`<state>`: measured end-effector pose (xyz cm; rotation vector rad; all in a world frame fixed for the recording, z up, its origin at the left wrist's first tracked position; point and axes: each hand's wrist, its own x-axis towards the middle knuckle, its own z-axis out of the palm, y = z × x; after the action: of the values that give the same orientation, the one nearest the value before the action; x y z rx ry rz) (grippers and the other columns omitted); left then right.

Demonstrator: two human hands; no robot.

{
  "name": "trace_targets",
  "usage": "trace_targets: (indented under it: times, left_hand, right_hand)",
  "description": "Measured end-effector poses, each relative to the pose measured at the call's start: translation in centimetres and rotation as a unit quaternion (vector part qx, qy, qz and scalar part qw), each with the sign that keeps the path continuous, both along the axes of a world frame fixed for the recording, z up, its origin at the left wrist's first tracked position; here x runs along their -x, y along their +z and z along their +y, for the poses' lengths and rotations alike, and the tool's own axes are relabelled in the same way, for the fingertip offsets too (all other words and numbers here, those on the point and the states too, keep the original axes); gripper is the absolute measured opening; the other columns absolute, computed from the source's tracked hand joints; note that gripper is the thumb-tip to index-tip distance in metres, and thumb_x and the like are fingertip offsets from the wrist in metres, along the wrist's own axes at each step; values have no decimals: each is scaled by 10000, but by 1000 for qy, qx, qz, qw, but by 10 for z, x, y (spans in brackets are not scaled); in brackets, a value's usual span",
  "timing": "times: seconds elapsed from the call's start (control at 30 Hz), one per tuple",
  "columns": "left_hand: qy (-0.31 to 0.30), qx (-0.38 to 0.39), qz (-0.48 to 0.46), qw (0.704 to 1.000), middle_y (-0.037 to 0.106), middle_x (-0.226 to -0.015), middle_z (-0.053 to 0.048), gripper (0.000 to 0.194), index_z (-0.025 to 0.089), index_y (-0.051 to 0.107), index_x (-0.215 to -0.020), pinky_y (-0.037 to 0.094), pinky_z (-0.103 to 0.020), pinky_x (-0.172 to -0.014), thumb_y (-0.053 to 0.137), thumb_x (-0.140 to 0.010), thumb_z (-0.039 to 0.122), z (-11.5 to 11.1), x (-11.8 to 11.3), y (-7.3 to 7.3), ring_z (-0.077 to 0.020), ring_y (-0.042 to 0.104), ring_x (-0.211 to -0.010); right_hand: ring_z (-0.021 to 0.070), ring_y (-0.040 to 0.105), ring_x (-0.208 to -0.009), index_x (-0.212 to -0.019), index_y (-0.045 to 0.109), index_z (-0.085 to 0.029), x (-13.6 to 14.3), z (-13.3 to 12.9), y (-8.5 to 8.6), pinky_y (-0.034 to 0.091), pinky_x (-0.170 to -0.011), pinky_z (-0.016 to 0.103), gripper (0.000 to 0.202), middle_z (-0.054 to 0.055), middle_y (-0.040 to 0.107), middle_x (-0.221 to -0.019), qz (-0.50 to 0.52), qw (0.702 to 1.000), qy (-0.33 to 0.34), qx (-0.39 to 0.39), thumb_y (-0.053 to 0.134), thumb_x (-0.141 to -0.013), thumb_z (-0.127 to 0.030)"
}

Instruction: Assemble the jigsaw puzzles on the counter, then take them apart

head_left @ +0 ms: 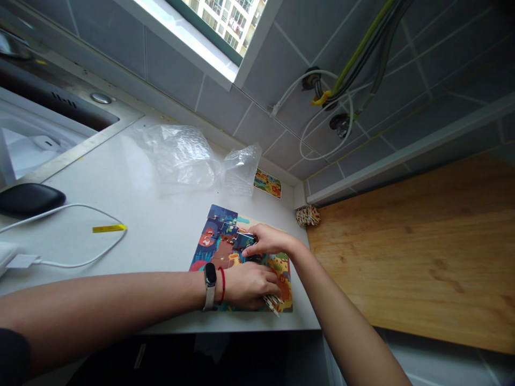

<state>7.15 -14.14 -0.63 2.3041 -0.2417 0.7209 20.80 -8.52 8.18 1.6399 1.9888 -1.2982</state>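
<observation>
While beneath left hand [250,282], puzzle [222,254] flat

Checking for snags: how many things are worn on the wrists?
2, both beside the left hand: a thin red bracelet nearest it, then a black-screened, pale-strapped watch.

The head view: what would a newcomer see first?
Probably the colourful puzzle on the counter, with the right hand over it and the left hand nearer the front edge, holding a bundle of pieces. Then the clear plastic bag behind the puzzle and the bright window at the top.
</observation>
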Motion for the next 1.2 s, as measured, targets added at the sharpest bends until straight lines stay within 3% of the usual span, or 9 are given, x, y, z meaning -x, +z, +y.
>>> trace_targets:
  times: [0.13, 0.27, 0.37, 0.5, 0.63, 0.8, 0.93, 1.07, 1.2]
  left_hand:
    - [8, 0, -6, 1000, 753, -1088, -83, 342, 176, 700, -1184, 559, -352, -876, 701, -843, 154, 0, 1, 0, -259, 709, -996]
    - [4, -1, 6, 1000, 752, -1039, -89, 307, 186, 702, -1150, 552, -344, -844, 712, -843, 179, 0, 1, 1, -257, 704, -969]
    - [6, 3, 3, 1000, 754, -1031, -86, 300, 189, 701, -1149, 552, -346, -831, 706, -850, 176, 0, 1, 1, -255, 702, -955]
    - [4, 12, -3, 1000, 754, -1019, -80, 332, 183, 707, -1152, 550, -338, -830, 725, -822, 152, 0, 0, 1, -253, 703, -952]
    - [0, 19, 9, 1000, 755, -1024, -86, 356, 161, 716, -1158, 553, -339, -831, 744, -803, 153, 1, 0, 2, -258, 706, -945]
    - [14, 76, 29, 997, 749, -1062, -82, 339, 185, 722, -1163, 558, -319, -853, 742, -824, 174, 3, 2, 6, -245, 711, -955]
    - [56, 185, 24, 981, 746, -1102, -78, 325, 196, 718, -1166, 550, -322, -934, 734, -841, 185, 7, 3, 11, -238, 701, -1019]
    - [122, 259, -17, 958, 723, -1196, -85, 303, 206, 718, -1168, 517, -388, -1055, 680, -874, 139, 11, 3, 12, -244, 664, -1140]
    - [208, 272, 2, 939, 450, -1588, -139, 348, 218, 735, -1184, 408, -519, -1194, 698, -854, 116, 12, 2, 8, -333, 461, -1447]
  right_hand:
    - [176, 579, -807, -1001, 754, -162, -1, -5, 10, 437, -681, 245, 304, 10, 714, -876, 19, 999, -16, -41, 769, -833, -415]
    - [155, 551, -738, -918, 744, -154, -7, -10, 17, 408, -631, 237, 304, -4, 677, -804, 36, 995, -68, -58, 744, -853, -451]
    - [155, 569, -745, -926, 750, -148, -9, -14, 13, 437, -670, 249, 329, 4, 699, -831, 92, 988, -106, -64, 753, -845, -467]
    - [179, 626, -804, -1008, 759, -139, -9, -21, 4, 504, -770, 295, 405, 36, 749, -926, 181, 971, -154, -13, 766, -832, -503]
    - [194, 651, -833, -1032, 757, -130, -16, -26, 1, 532, -795, 321, 462, 62, 762, -980, 185, 962, -198, -10, 778, -817, -538]
    - [216, 672, -904, -1107, 738, -137, -46, -41, 2, 550, -862, 362, 523, 72, 761, -1028, 182, 945, -271, -32, 763, -823, -575]
    - [235, 675, -939, -1057, 742, -146, -76, -64, 2, 547, -887, 381, 496, 74, 760, -1020, 159, 944, -282, -60, 765, -816, -579]
    - [204, 649, -803, -1067, 721, -149, -100, -90, 1, 534, -721, 324, 466, 60, 737, -939, 116, 944, -299, -81, 737, -836, -553]
    - [201, 632, -776, -967, 724, -168, -110, -113, 2, 503, -698, 309, 329, 40, 707, -871, 55, 950, -279, -130, 706, -861, -479]
